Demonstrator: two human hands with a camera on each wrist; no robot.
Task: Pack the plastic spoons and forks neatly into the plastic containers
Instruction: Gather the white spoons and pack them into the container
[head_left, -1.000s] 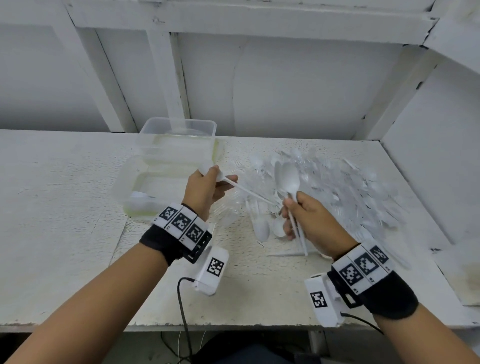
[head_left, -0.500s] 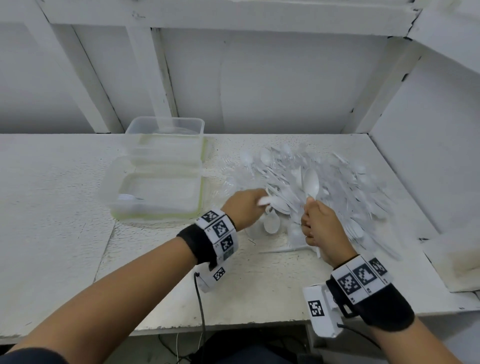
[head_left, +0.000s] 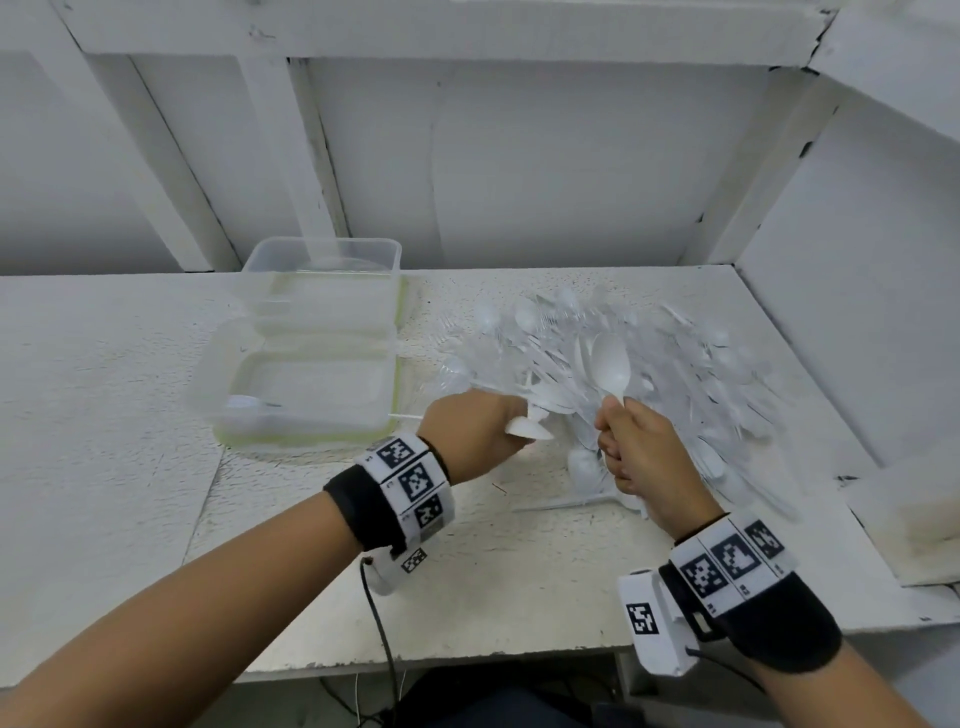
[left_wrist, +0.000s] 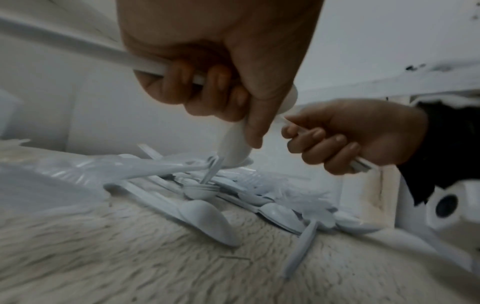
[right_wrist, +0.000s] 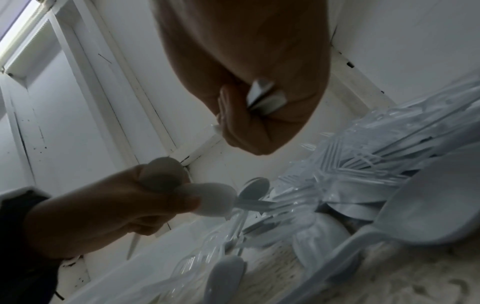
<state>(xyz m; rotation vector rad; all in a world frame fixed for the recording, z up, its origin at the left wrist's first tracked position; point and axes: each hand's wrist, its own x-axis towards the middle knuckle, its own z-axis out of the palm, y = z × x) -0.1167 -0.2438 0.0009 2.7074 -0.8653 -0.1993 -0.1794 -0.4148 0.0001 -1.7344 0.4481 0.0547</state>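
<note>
A loose pile of white and clear plastic spoons and forks (head_left: 685, 374) covers the right half of the table. My left hand (head_left: 480, 426) is at the pile's near left edge and grips white spoons (head_left: 524, 429); their bowls stick out past the thumb (right_wrist: 213, 199) and a handle pokes out to the left (head_left: 406, 417). My right hand (head_left: 634, 447) grips a small bunch of spoons upright, with one bowl (head_left: 611, 364) standing above the fist. The handle ends (right_wrist: 265, 96) show under that fist. A clear green-rimmed container (head_left: 395, 379) lies to the left, holding one spoon (head_left: 244, 402).
A second clear container (head_left: 322, 260) stands behind the first, against the white back wall. A side wall (head_left: 857, 312) closes the table on the right. A flat white board (head_left: 914, 525) lies at the near right corner. Cables hang below the front edge.
My left hand has swung from beside the container rightward to the pile, still gripping a spoon. The right hand keeps its upright bunch and has barely moved.
</note>
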